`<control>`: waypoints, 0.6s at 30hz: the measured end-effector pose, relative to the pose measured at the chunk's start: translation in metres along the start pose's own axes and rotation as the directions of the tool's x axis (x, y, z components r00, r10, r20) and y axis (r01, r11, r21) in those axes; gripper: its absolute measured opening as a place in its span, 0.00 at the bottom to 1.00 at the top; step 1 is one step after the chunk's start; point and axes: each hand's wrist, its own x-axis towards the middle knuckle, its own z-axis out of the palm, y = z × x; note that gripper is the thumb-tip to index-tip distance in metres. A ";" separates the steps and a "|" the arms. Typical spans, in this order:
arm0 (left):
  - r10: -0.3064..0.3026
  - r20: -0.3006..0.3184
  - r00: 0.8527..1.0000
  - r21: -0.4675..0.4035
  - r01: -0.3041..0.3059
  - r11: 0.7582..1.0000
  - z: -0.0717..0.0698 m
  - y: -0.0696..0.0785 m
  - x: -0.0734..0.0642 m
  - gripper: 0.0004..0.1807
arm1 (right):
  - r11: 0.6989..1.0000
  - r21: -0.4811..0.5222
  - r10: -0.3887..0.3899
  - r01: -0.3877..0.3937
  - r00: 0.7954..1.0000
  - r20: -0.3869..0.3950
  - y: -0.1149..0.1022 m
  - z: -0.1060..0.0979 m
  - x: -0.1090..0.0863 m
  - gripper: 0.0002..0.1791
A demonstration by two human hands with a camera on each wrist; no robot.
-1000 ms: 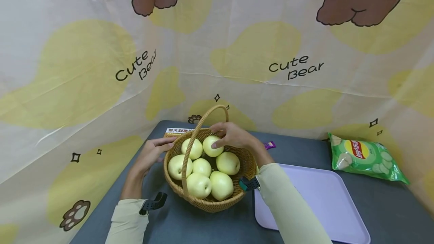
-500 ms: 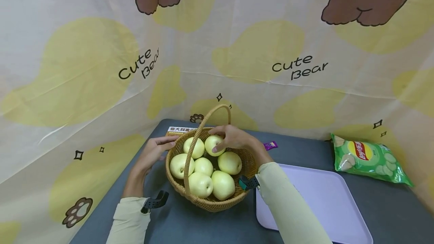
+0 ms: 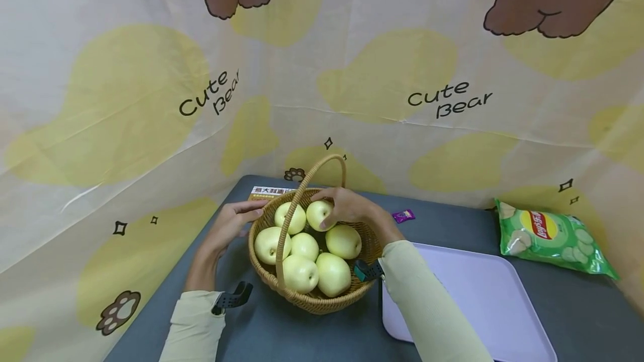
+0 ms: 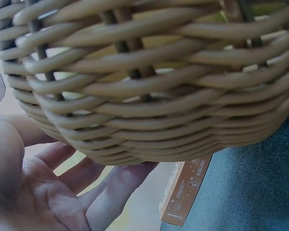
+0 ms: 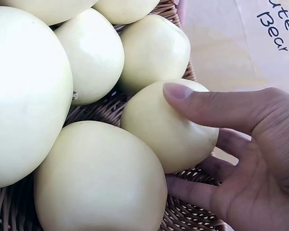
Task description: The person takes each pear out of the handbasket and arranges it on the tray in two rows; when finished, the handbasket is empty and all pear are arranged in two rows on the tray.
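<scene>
Head view: left hand (image 3: 226, 230) has its fingers loosely spread, touching one wicker basket (image 3: 313, 304). Seven smooth, pale yellow-green apples (image 3: 304, 246) show inside; right hand (image 3: 348, 205) grips the back-right one. Then one purple packet (image 3: 403, 216), one lilac tray (image 3: 488, 295), one chip bag (image 3: 555, 236).

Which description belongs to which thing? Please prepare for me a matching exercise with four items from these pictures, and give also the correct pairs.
Things:
1. Right hand
2. Left hand
3. Tray
4. Chip bag

Descriptions:
A. pale purple
B. gripping a fruit
C. green, with a red-and-yellow logo
D. at the outer side of the basket

Pairs: 1-B, 2-D, 3-A, 4-C
</scene>
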 end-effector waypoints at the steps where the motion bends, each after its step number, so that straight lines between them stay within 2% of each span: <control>1: 0.003 0.003 1.000 -0.005 -0.003 1.000 0.000 0.000 0.000 0.24 | 1.000 -0.006 0.001 -0.001 1.000 -0.002 0.000 0.000 0.000 0.40; 7: 0.009 0.010 1.000 -0.018 -0.009 1.000 0.001 0.000 0.000 0.23 | 0.999 -0.032 0.003 -0.004 1.000 -0.025 -0.001 0.001 -0.002 0.38; 12: -0.001 0.004 1.000 -0.009 0.001 1.000 0.000 -0.001 -0.001 0.23 | 0.999 -0.052 0.008 -0.010 0.999 -0.033 -0.003 0.001 -0.004 0.41; 18: 0.013 0.016 1.000 -0.036 -0.012 0.999 0.000 -0.001 0.000 0.23 | 0.999 -0.039 -0.016 0.014 0.998 -0.054 -0.007 -0.004 -0.009 0.43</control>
